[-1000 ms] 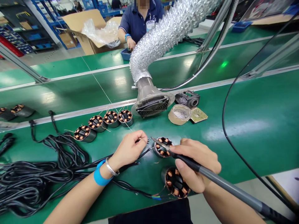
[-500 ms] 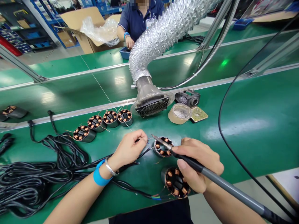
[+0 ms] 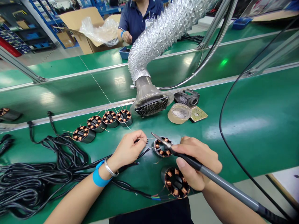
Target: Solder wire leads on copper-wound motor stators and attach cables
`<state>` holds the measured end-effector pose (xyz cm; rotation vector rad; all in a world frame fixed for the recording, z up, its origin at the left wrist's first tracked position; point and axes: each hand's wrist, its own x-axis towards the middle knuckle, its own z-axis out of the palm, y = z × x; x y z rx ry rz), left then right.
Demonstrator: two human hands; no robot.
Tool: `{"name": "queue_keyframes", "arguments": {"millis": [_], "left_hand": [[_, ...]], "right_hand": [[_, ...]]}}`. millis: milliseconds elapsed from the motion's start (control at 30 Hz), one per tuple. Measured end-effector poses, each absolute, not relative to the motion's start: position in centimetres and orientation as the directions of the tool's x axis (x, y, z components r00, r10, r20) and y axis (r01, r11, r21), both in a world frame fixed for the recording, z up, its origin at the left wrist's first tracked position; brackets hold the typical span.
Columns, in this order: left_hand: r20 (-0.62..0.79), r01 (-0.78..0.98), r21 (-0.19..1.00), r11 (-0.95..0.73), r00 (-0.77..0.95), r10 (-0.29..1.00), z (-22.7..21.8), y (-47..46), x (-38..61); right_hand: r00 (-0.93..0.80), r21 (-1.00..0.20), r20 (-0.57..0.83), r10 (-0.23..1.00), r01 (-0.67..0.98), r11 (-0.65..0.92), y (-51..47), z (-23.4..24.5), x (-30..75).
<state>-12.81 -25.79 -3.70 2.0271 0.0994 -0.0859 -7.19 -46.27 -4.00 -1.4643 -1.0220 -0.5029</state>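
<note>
My right hand (image 3: 198,161) is wrapped round a soldering iron (image 3: 210,177), its tip pointing left, just above a motor stator (image 3: 163,147) with copper windings. My left hand (image 3: 132,143) is closed in a pinch left of that stator. A thin strand of solder wire (image 3: 100,88) runs down from the upper left into its fingers. By the fingertips are dark wire ends, partly hidden, and a black cable (image 3: 146,151) reaches toward the stator. Closer to me, a second stator (image 3: 176,182) lies tilted at the bench edge, coloured wire ends (image 3: 155,197) beside it.
Several stators (image 3: 109,118) stand in a row at the back left. Bundled black cables (image 3: 21,183) cover the left side. A fume extractor hood (image 3: 151,104) hangs ahead, near a round tub (image 3: 179,113) and a sponge (image 3: 198,114). The iron's black cord (image 3: 221,130) loops on the right. A co-worker (image 3: 140,21) stands opposite.
My hands and the soldering iron stay almost in place, with only a slight shift left in view. The co-worker's hand has risen from the blue tray.
</note>
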Motion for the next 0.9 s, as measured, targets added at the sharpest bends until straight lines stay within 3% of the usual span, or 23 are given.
{"name": "queue_keyframes", "arguments": {"millis": [533,900], "left_hand": [[-0.102,0.089,0.897,-0.432,0.995,-0.008,-3.5,-25.8,-12.9],[-0.11,0.032,0.884,-0.467,0.984,-0.139,-2.8,-25.4,-13.1]], "right_hand": [[0.518,-0.535,0.813,0.265,0.845,-0.011,-45.8,-5.7,-6.5],[0.35,-0.414,0.731,0.586,0.91,-0.026,-43.5,-4.8,-5.8]]}}
